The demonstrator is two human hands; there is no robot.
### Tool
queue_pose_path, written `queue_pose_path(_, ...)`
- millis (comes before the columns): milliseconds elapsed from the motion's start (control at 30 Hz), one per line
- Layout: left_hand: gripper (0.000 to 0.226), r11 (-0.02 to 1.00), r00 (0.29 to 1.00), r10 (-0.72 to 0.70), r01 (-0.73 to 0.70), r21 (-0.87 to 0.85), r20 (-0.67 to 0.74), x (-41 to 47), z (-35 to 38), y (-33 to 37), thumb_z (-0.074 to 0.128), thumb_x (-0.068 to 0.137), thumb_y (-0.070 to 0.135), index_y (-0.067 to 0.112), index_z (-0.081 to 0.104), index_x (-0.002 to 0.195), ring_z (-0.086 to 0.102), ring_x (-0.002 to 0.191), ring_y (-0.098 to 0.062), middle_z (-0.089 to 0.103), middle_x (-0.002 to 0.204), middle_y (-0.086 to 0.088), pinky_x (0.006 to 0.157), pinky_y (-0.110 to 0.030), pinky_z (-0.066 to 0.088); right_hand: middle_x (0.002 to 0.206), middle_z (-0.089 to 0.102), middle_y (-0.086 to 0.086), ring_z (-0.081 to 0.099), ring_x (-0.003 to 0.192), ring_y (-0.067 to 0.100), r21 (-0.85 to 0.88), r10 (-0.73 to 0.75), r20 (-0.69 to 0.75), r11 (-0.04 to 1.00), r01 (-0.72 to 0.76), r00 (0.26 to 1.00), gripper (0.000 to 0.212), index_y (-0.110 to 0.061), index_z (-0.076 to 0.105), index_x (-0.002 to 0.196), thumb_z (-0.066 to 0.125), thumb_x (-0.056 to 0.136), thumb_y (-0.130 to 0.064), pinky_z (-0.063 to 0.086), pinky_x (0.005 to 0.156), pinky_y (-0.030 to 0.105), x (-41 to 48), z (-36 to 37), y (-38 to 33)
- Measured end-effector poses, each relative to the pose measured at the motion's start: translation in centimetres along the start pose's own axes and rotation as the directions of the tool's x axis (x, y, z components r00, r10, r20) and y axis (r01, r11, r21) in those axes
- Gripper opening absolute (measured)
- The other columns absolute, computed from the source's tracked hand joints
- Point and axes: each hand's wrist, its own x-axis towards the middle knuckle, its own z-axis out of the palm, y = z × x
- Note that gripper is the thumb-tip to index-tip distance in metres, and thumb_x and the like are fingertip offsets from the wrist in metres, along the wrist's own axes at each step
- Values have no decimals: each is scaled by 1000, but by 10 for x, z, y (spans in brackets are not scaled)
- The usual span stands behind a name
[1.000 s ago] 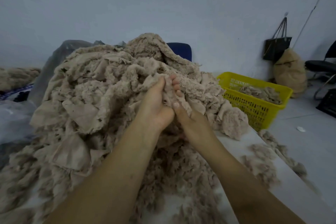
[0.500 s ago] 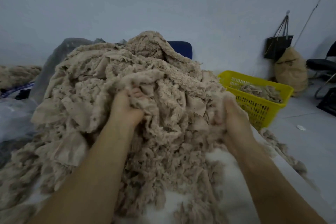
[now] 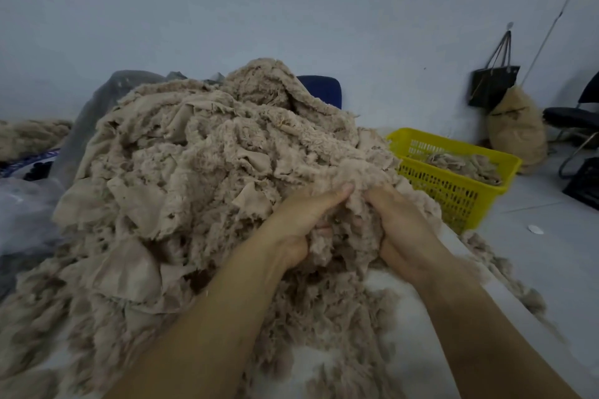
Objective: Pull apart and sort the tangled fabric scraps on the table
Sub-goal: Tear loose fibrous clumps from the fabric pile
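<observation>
Our fingers (image 3: pixel 337 194) are clamped on a clump (image 3: pixel 348 236) of fuzzy beige fabric scraps. The left hand (image 3: pixel 301 227) curls round it from one side with the thumb laid on top. The right hand (image 3: pixel 402 230) grips it from the other side, its fingertips buried in the fluff. The two hands sit just beside each other with the clump between them, at the near right foot of the big tangled pile (image 3: pixel 201 172), which the clump touches.

The pile heaps across most of the white bench (image 3: pixel 382 285), and loose tufts trail along the bench's right edge. To our left a clear plastic sheet (image 3: pixel 22 204) lies against the pile. Behind the pile's top we see the back of a blue chair (image 3: pixel 324 89).

Just past the bench's right edge stands a yellow basket (image 3: pixel 453 194) with a few scraps inside. The grey floor (image 3: pixel 551 246) runs back to the pale wall (image 3: pixel 227 10). There a tan sack (image 3: pixel 517 133) sits under a hanging black bag (image 3: pixel 492 84), near a black chair (image 3: pixel 577 115).
</observation>
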Motion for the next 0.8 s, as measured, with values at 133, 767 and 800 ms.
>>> queue_pose_path(133, 25, 892, 990, 76, -120, -436, -119, 8, -16, -6, 50, 103, 16, 16, 51, 78, 30, 37, -2, 43, 52, 6, 36, -13, 26, 58, 33, -1, 23, 43, 9, 160, 24, -164, 987, 3, 986, 30, -14, 50, 84, 34, 108, -20, 27, 39, 22, 2, -16, 4)
queue_pose_path(767, 29, 993, 988, 114, -110, 50, -108, -6, -17, -58, 69, 92, 27, 20, 67, 119, 70, 106, -18, 75, 111, -4, 96, -39, 53, 63, 54, 5, 42, 42, 7, 216, 90, -67, 974, -73, 994, 22, -3, 59, 99, 38, 103, -5, 32, 36, 19, -3, -2, 41)
queue_pose_path(800, 24, 992, 984, 113, -119, -33, -134, -3, -19, -57, 66, 94, 21, 18, 67, 117, 71, 101, -18, 76, 107, -6, 94, -39, 53, 58, 50, 2, 37, 41, 7, 197, 105, -89, 977, -86, 990, 20, -6, 57, 99, 38, 104, -6, 29, 36, 19, -2, -4, 42)
